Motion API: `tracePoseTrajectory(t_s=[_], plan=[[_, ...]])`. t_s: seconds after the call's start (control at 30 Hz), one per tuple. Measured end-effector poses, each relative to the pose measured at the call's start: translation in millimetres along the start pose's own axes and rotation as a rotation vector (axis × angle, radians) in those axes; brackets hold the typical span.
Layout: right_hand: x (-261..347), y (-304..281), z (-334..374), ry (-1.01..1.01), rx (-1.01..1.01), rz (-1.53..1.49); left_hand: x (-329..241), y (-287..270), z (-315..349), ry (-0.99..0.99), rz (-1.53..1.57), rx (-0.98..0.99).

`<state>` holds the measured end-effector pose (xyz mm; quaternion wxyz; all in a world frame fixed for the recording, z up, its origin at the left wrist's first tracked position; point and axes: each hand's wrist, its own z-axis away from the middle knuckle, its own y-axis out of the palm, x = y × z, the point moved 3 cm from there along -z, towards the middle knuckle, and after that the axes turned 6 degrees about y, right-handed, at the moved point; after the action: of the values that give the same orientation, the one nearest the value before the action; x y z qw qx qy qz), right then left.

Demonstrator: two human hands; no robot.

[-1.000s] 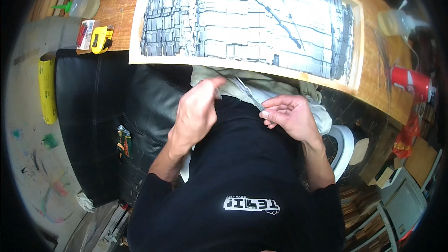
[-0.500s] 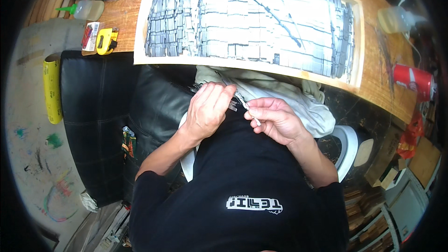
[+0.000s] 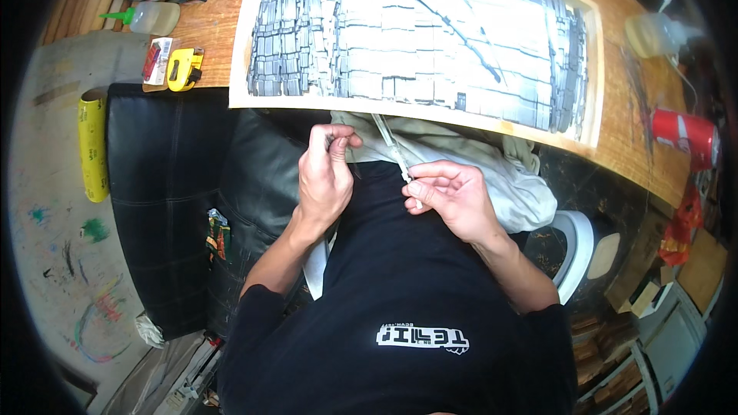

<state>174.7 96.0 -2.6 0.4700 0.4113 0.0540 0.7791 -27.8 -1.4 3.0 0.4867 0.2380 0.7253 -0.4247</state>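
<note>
My right hand [image 3: 455,198] pinches a slim, pale, shiny tool [image 3: 392,142] between thumb and fingers. The tool's far end reaches up to the front edge of a framed panel; its exact kind I cannot make out. To its left, my left hand [image 3: 326,177] is raised and closed, with dark thin slivers [image 3: 330,139] partly showing at the curled fingers. Beyond both hands lies the panel's pale wooden frame [image 3: 415,111], filled with rows of small grey and black strips [image 3: 284,46]. A long dark stick [image 3: 453,27] rests across those strips.
On the wooden table [image 3: 211,34] are a yellow cutter tool [image 3: 184,69], a small box [image 3: 157,60], a green-tipped bottle [image 3: 154,18] and a red can [image 3: 684,137]. A black leather seat [image 3: 169,154], a pale cloth [image 3: 492,177] and a yellow roll [image 3: 93,146] are lower down.
My left hand has drawn back left, away from the tool, and turned with its fingers curled. More of the tool now shows. My right hand keeps its grip almost in place.
</note>
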Motion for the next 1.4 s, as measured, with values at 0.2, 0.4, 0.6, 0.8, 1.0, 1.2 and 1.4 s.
tracePoseTrajectory(t_s=[0.2, 0.4, 0.6, 0.8, 1.0, 1.2, 1.4], plan=[[12.7, 7.8, -1.3, -0.475, -0.280, 0.594, 17.8, -12.8, 10.0, -0.802, 1.061, 0.225], [21.5, 30.4, -10.6, -0.769, -0.273, 0.749, 19.5, 8.7, 14.3, -0.949, 1.395, 0.220], [18.7, 19.1, -13.9, -0.653, -0.253, 0.743, 16.4, 22.4, 18.6, -0.884, 1.253, 0.157], [18.1, 3.1, -15.1, -0.432, -0.133, 0.702, 24.6, 8.7, 8.7, -0.563, 0.659, 0.176], [25.1, 9.4, -14.6, -0.597, -0.134, 0.941, 21.7, 15.4, 10.2, -0.617, 0.701, 0.136], [27.2, 5.7, -15.1, -0.555, -0.108, 0.868, 21.3, 19.3, 8.8, -0.606, 0.657, 0.150], [31.6, 8.1, -13.9, -0.689, -0.104, 1.009, 20.3, 21.4, 6.6, -0.649, 0.644, 0.151]])
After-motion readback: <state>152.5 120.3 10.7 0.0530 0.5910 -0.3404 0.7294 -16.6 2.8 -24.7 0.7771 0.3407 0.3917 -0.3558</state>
